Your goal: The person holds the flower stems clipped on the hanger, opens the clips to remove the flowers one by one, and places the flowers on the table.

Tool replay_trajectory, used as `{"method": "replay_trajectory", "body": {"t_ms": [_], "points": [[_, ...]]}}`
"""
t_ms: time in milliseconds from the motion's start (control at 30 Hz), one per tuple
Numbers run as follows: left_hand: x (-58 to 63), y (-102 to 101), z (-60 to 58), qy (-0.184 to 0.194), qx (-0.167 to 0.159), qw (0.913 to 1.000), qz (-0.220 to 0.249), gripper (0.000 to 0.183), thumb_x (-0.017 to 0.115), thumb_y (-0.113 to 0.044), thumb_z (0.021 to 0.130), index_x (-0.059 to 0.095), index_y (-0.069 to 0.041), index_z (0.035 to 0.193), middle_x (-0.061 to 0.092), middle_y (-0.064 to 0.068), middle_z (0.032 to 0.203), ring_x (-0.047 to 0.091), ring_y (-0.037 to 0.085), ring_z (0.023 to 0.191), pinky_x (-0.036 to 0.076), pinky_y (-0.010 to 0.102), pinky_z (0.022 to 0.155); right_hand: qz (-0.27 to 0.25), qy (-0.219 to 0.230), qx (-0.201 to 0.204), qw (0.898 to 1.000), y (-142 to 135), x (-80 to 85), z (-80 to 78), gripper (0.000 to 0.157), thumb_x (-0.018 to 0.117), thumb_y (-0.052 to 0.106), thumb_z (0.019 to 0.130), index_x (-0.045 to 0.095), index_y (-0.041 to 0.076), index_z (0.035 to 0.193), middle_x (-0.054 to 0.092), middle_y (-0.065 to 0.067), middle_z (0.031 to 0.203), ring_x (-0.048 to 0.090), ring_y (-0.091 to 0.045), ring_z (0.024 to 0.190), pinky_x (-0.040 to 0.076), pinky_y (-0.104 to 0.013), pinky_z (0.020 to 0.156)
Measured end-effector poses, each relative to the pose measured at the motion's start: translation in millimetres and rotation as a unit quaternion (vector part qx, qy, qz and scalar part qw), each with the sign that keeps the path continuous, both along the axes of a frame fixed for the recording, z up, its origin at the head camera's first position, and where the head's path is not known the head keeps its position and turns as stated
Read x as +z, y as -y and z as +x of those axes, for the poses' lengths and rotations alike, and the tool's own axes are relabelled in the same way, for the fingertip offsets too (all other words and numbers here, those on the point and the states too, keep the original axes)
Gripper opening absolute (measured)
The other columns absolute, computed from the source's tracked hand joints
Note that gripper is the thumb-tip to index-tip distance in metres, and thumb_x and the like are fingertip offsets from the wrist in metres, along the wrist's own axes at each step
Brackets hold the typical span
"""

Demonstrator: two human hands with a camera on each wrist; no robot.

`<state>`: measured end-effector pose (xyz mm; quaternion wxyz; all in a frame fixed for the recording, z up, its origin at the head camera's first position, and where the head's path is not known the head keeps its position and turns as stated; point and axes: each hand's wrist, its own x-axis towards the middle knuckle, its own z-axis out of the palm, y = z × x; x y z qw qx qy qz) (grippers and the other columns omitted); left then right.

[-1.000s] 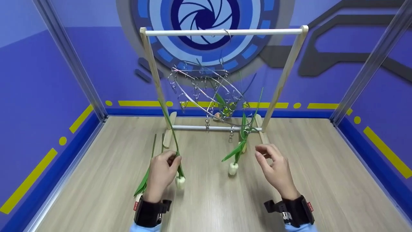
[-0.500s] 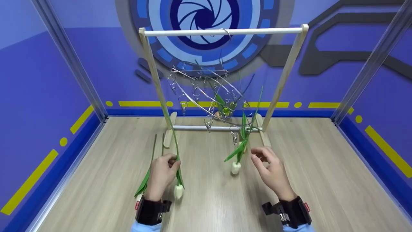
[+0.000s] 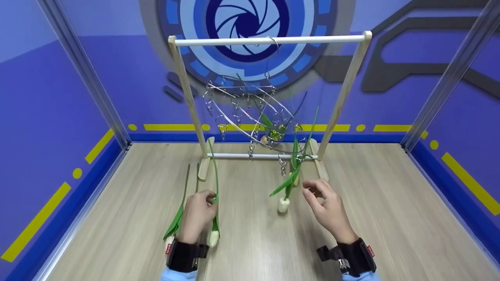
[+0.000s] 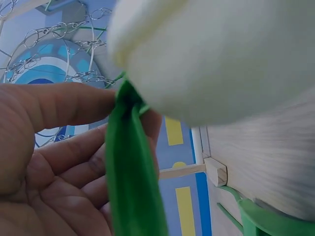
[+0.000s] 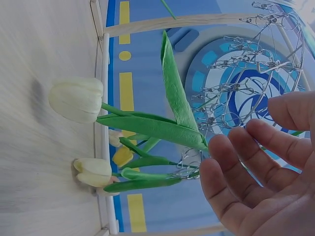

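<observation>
In the head view, my left hand (image 3: pixel 198 212) pinches the stem of an artificial white tulip (image 3: pixel 213 239), its bloom pointing down toward me. Its bloom (image 4: pixel 221 54) and a green leaf (image 4: pixel 133 172) fill much of the left wrist view. My right hand (image 3: pixel 327 210) holds nothing; its fingers are loosely bent beside another white tulip (image 3: pixel 284 205) that hangs bloom-down from the wire clip hanger (image 3: pixel 251 148). In the right wrist view, a second pale tulip (image 5: pixel 93 172) and a yellow tulip (image 5: pixel 123 156) hang behind that white one.
A wooden rack with a white top bar (image 3: pixel 320 39) bears the hanger, which has several metal clips. More tulips with green leaves (image 3: pixel 174 224) lie on the wooden table (image 3: pixel 250 249) left of my left hand. Blue panels (image 3: pixel 50 117) enclose the table.
My left hand has lowered slightly and drawn the held tulip back toward me, its stem tip dropping from the rack's post. My right hand has shifted slightly left.
</observation>
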<state>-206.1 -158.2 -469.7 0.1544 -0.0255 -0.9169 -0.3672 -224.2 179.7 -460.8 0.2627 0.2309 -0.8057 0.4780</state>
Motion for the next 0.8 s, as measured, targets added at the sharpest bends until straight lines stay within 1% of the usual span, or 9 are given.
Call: {"method": "replay_trajectory", "body": {"t_ms": [67,167,267,400,533,667,800], "points": [[-0.5,-0.8,-0.1,0.011,0.003,0.9999,-0.002,0.020,0.073,0.009,0.083,0.075,0.006,0.103,0.073,0.013,0.086,0.069,0.025,0.076,0.057,0.040,0.065,0.000,0.004,-0.001,1.000,0.4,-0.2,0.5,0.016,0.067,-0.002,0.097,0.072,0.004,0.111,0.069,-0.005,0.105,0.063,-0.012,0.090,0.051,-0.016,0.079],[-0.2,-1.8,-0.3,0.038,0.009,0.9992,0.003,0.023,0.073,0.009,0.083,0.074,0.007,0.106,0.073,0.014,0.088,0.069,0.025,0.077,0.057,0.040,0.066,0.001,0.007,-0.004,1.000,1.1,-0.6,0.8,0.015,0.067,-0.002,0.097,0.072,0.004,0.111,0.069,-0.004,0.104,0.063,-0.011,0.089,0.051,-0.017,0.078],[-0.4,-2.7,-0.1,0.060,0.012,0.9981,0.001,0.027,0.071,0.010,0.083,0.074,0.006,0.109,0.072,0.014,0.091,0.067,0.024,0.078,0.056,0.040,0.067,0.001,0.007,-0.004,1.000,2.0,-1.7,0.1,0.015,0.067,-0.001,0.097,0.072,0.005,0.110,0.070,-0.004,0.103,0.063,-0.011,0.089,0.052,-0.018,0.077],[-2.7,-3.5,-0.1,0.069,0.008,0.9975,-0.010,0.031,0.067,0.012,0.081,0.074,0.005,0.111,0.071,0.014,0.093,0.066,0.024,0.078,0.055,0.040,0.068,0.007,0.010,-0.008,1.000,3.3,-5.8,-2.2,0.014,0.068,-0.002,0.096,0.072,0.003,0.108,0.070,-0.005,0.102,0.064,-0.012,0.088,0.052,-0.020,0.076],[-5.6,-2.9,-0.8,0.084,0.012,0.9964,-0.005,0.035,0.063,0.014,0.080,0.073,0.006,0.113,0.070,0.014,0.095,0.064,0.024,0.079,0.052,0.036,0.066,0.022,0.022,-0.011,0.999,5.8,-11.1,-4.0,0.014,0.069,-0.001,0.096,0.072,0.003,0.109,0.069,-0.007,0.103,0.064,-0.011,0.088,0.054,-0.023,0.072],[-9.0,-1.8,-2.2,0.102,0.018,0.9946,0.002,0.039,0.059,0.015,0.080,0.072,0.007,0.115,0.069,0.014,0.095,0.061,0.023,0.078,0.049,0.033,0.063,0.035,0.037,-0.004,0.999,10.0,-15.4,-4.2,0.016,0.069,0.000,0.095,0.070,0.001,0.111,0.069,-0.008,0.104,0.064,-0.012,0.086,0.056,-0.026,0.071],[-12.1,-1.0,-3.3,0.112,0.019,0.9936,-0.004,0.038,0.058,0.015,0.079,0.072,0.008,0.114,0.068,0.014,0.092,0.059,0.023,0.077,0.050,0.035,0.065,0.039,0.056,0.004,0.998,15.9,-18.1,-3.3,0.017,0.070,0.001,0.095,0.070,-0.002,0.112,0.068,-0.006,0.102,0.065,-0.014,0.084,0.056,-0.027,0.070]]}}
